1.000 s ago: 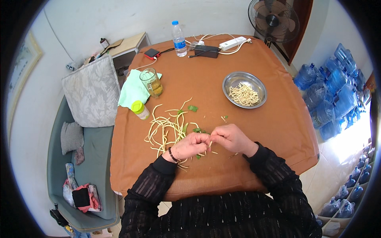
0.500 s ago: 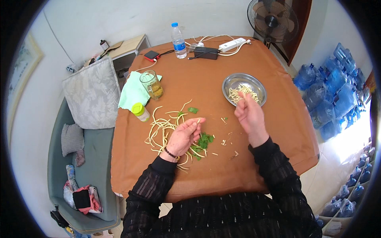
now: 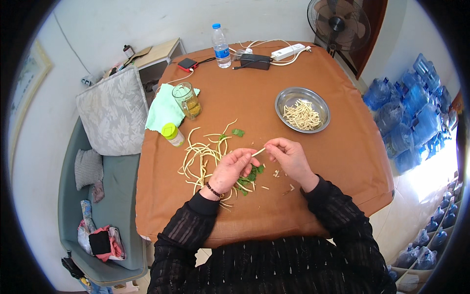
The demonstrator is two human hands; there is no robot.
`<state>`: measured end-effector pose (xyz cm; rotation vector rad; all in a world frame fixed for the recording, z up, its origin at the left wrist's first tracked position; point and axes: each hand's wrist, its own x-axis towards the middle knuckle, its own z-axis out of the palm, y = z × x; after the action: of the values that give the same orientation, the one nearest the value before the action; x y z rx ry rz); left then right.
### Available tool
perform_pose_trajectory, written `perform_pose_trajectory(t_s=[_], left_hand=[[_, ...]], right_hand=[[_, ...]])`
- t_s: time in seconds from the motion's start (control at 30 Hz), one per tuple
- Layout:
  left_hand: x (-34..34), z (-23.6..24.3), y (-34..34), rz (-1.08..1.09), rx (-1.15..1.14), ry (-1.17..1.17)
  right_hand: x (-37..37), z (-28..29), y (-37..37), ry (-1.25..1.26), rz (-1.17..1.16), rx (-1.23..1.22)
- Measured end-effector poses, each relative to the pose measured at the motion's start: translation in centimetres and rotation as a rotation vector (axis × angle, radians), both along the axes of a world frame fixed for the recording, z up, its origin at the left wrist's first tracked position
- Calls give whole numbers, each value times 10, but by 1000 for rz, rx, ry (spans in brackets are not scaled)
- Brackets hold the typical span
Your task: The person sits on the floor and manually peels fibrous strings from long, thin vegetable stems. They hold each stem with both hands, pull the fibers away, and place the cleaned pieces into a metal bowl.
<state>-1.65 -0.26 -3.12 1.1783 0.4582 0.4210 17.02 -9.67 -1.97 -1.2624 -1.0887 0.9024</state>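
- Bean [image 3: 258,152]: pale, slim, short; gripped at one end by the left fingers [image 3: 247,153], at the other by the right fingers [image 3: 276,143]; slanting, its right end nearer the tabletop's [image 3: 235,98] far edge.
- Long beans [image 3: 203,166]: pale, thin, curved; loosely tangled, toward the tabletop's left edge.
- Pieces [image 3: 301,116]: short, pale, straight; heaped inside the round metal bowl [image 3: 313,95], toward the tabletop's right edge.

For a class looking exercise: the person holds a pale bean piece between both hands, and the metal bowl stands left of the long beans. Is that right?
One slip: the head view shows the metal bowl right of the long beans. The left hand and right hand do hold the bean piece between them.
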Motion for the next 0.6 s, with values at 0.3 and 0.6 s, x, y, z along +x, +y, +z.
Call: perform_pose_trajectory(t_s=[0.3, 0.6], left_hand=[[4, 2, -12, 162, 261, 88], [2, 1, -11, 168, 309, 141]], right_hand=[[-5, 3, -4, -87, 27, 32], [-5, -4, -2, -23, 36, 27]])
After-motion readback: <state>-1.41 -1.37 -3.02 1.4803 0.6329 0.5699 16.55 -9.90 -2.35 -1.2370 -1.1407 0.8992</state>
